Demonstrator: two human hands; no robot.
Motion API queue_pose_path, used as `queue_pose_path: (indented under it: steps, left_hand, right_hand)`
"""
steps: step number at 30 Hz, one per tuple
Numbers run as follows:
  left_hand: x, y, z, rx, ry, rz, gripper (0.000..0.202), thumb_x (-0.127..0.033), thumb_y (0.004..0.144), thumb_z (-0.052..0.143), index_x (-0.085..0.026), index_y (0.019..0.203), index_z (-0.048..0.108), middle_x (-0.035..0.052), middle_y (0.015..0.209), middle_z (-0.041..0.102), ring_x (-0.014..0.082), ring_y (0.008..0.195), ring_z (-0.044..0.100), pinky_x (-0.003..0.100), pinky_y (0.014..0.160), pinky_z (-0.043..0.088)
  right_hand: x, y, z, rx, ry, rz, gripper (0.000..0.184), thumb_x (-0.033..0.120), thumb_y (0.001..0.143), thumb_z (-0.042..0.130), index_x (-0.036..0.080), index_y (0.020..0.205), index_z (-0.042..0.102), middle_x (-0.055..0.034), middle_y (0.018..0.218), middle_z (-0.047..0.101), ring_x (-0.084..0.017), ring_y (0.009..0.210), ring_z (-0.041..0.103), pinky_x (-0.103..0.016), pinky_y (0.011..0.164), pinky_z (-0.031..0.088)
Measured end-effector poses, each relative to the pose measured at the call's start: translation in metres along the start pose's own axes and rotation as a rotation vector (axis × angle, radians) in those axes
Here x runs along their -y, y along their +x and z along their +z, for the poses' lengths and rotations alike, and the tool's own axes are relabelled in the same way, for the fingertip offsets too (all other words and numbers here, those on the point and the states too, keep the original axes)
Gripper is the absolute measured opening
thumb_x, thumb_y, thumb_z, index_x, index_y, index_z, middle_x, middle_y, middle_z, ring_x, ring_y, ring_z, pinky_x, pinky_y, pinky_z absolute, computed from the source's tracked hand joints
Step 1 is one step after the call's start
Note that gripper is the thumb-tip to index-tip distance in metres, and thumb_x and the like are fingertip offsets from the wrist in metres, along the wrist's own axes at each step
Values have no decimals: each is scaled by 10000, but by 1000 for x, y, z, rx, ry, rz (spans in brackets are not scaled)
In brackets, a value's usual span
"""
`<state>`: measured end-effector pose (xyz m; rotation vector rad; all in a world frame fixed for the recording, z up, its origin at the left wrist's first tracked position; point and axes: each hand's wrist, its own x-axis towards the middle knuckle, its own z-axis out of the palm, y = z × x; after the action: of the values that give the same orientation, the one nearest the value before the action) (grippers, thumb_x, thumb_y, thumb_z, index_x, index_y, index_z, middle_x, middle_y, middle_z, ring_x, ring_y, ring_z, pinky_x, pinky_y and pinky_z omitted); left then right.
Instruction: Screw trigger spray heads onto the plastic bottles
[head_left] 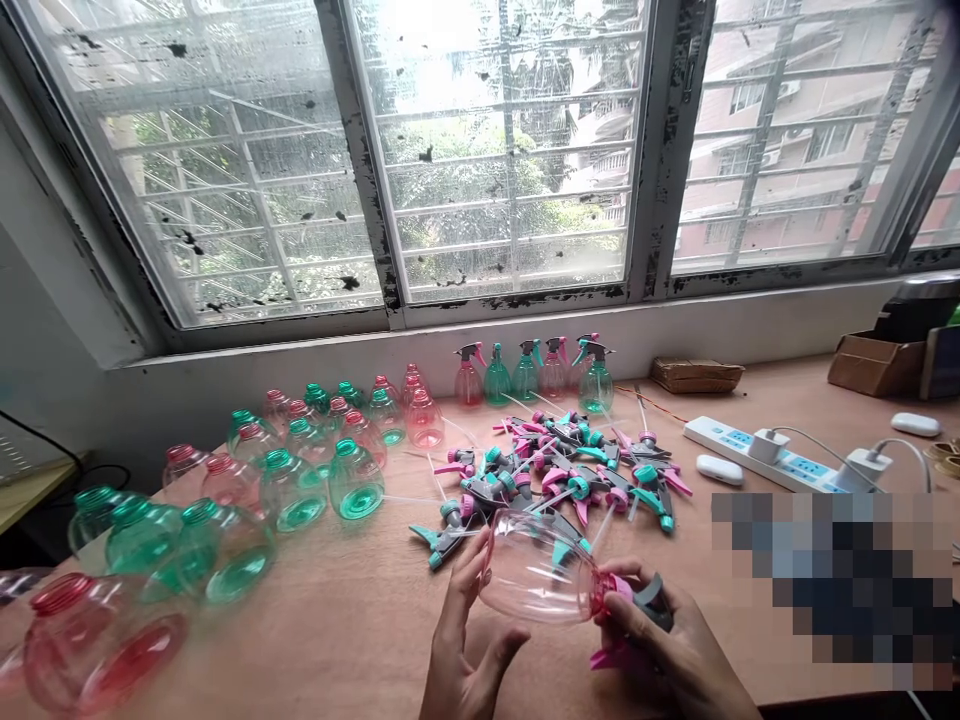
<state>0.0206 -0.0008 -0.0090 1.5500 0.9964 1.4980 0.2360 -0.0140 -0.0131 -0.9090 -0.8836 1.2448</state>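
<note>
My left hand (465, 640) cradles the base of a clear pink spray bottle (536, 575) lying on its side just above the table, fingers curved around it. My right hand (660, 640) is closed on the grey and pink trigger sprayer head (637, 600) at the bottle's neck. Just beyond lies a pile of loose trigger heads (570, 475) in pink, teal and grey, with their thin tubes sticking out.
Several capless pink and green bottles (300, 470) cover the left of the wooden table (360, 620). A row of finished spray bottles (532, 372) stands by the window sill. A white power strip (780, 455) with chargers, a white case (718, 469) and cardboard boxes (874, 362) sit at right.
</note>
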Motion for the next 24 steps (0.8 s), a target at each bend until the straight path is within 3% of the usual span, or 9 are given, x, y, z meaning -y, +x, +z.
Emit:
queue_pose_path:
  steps: [6,13,19,24]
  left_hand:
    - [1,0,2,-31,-27,-19,491,-515,821,764,-264,1224,642,127,1544,496,375,1424,454,515,1196,355]
    - [5,1,2,-46,103,86,450,-462,899,688,-317,1321,625,92,1542,498,342,1435,443,490,1205,339]
    - [2,-1,0,-19,62,31,586,-461,825,773,-294,1355,588,103,1515,532,354,1404,481,458,1162,407]
    - [0,0,0,-19,18,15,515,-439,849,756,-304,1321,601,85,1528,518,336,1428,451,458,1183,377]
  right_hand:
    - [-2,0,-2,36,-28,-26,417,478,731,869,144,924,711,0,564,698,-163,494,634,-293,500,598]
    - [3,-2,2,6,94,-1,380,450,725,884,165,905,709,9,602,700,-165,524,647,-292,492,618]
    - [-4,1,-3,49,-21,-28,385,435,738,877,151,925,697,5,588,711,-171,497,657,-292,498,607]
    - [-6,1,-6,76,-37,-21,385,439,747,870,145,925,693,10,567,708,-165,492,652,-290,514,606]
